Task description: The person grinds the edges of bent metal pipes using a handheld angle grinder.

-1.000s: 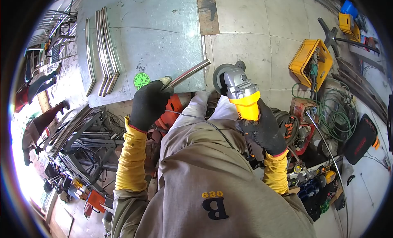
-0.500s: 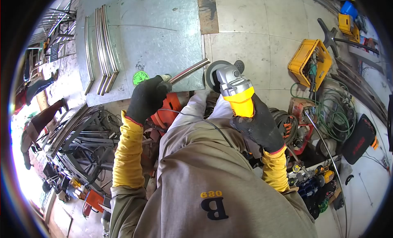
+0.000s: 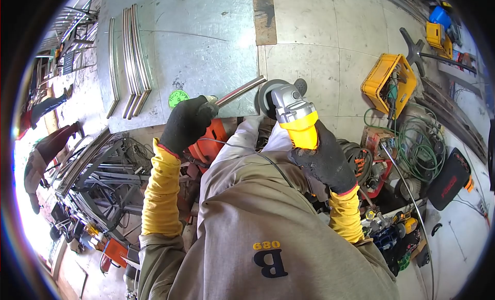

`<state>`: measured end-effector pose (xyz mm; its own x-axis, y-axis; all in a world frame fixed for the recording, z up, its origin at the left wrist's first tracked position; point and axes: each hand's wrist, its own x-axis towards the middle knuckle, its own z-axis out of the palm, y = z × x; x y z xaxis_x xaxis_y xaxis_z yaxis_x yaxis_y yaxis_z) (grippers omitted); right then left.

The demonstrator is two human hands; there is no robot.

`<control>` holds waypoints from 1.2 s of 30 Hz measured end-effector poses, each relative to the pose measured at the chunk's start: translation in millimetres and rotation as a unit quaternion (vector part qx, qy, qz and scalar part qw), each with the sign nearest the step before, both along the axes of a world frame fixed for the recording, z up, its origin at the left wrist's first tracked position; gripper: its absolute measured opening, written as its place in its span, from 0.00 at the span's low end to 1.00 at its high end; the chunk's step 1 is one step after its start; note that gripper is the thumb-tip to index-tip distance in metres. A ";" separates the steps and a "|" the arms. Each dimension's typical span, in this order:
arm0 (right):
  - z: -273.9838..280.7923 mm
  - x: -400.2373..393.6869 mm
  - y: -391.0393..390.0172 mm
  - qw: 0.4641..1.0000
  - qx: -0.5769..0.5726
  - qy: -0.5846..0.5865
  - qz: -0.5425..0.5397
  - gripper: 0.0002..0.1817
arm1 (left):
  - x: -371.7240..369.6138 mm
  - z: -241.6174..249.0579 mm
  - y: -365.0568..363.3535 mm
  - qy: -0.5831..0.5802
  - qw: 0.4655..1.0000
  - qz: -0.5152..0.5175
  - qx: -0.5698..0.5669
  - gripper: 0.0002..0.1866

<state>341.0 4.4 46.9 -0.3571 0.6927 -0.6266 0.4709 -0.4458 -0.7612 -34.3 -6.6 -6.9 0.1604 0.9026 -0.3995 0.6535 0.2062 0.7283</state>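
Observation:
In a black glove, my left hand [image 3: 186, 122] is closed around a short shiny metal tube [image 3: 241, 90] that points up to the right. My right hand [image 3: 328, 161], also gloved, grips the yellow body of an angle grinder [image 3: 297, 112]. The grinder's round disc [image 3: 268, 99] is right beside the tube's free end; whether they touch I cannot tell. Left of my hands, several bent metal tubes [image 3: 133, 62] lie on a metal sheet [image 3: 201, 57]. A green round sticker [image 3: 178, 98] is on the sheet near my left hand.
A yellow crate [image 3: 380, 88] with tools stands at the right, near a green hose [image 3: 412, 150]. Metal frames [image 3: 103, 171] and bars are at the left. People [image 3: 49, 140] are at the far left edge. A brown plate [image 3: 265, 20] lies by the sheet's edge.
The view has shifted slightly. Both hands keep their grips, and the tube's end stays beside the disc. The people at the far left have changed posture a little.

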 end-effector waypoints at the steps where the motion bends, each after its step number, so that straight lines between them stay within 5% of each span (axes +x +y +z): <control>1: 0.1 0.6 -0.2 1.000 0.001 0.003 0.002 0.33 | -2.9 -2.8 0.5 -0.007 1.000 -0.016 0.002 0.12; 9: 1.8 -2.1 8.4 0.999 0.017 0.027 0.002 0.26 | 0.6 6.2 7.1 -0.074 0.992 0.042 -0.091 0.10; 12: -0.3 -2.6 6.7 0.999 0.026 0.041 -0.011 0.27 | -7.5 0.7 8.6 -0.060 0.996 -0.061 -0.020 0.10; 18: 2.5 -0.7 1.0 1.000 0.011 -0.010 -0.004 0.33 | -8.5 7.5 12.0 -0.101 0.976 0.053 -0.187 0.14; 20: 5.6 -2.4 3.1 1.000 0.009 -0.021 -0.001 0.33 | -10.6 -4.0 6.4 -0.043 0.994 -0.093 0.039 0.13; 23: 8.9 -6.2 7.4 1.000 0.015 -0.003 -0.005 0.33 | 0.2 13.7 9.5 -0.055 0.997 -0.027 -0.040 0.11; 36: 10.1 -4.5 4.6 0.999 0.017 -0.022 0.019 0.27 | 6.5 4.6 1.6 0.033 0.999 0.006 0.023 0.10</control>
<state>336.4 9.0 56.9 -0.3555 0.7000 -0.6194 0.5207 -0.4020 -0.7532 -27.9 -5.0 -2.3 0.1241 0.9217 -0.3676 0.6982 0.1822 0.6923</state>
